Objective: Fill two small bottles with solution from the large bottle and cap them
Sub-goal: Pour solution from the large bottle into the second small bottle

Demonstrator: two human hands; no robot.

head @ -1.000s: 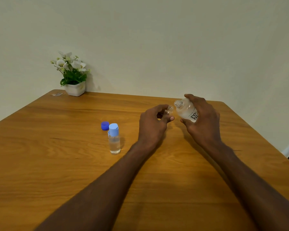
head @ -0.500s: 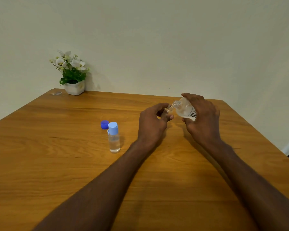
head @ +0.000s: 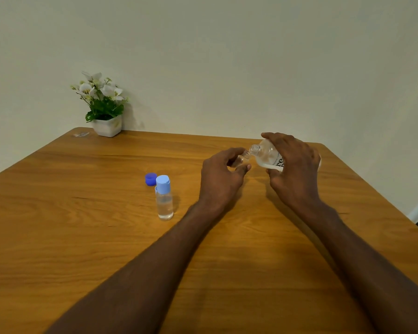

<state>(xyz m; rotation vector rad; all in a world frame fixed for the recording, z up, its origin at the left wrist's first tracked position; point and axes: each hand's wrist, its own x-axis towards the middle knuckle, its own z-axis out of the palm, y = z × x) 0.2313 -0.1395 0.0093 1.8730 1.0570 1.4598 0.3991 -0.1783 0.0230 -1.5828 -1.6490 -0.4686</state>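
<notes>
Toward the bench's (head: 82, 249) far right corner, both hands work just above the wood, with wide bare surface along the near edge. Right hand (head: 293, 169) has its fingers wrapped around the large bottle (head: 267, 157), tipped sideways so its open neck meets the mouth of the small bottle (head: 242, 158). Left hand (head: 221, 178) curls its fingers around that small bottle, hiding most of it; its fill level cannot be made out. Left of the hands stands a capped small bottle (head: 164, 201), a loose blue cap (head: 150, 179) just behind it. A flowerpot (head: 106, 126) sits at the far left corner.
</notes>
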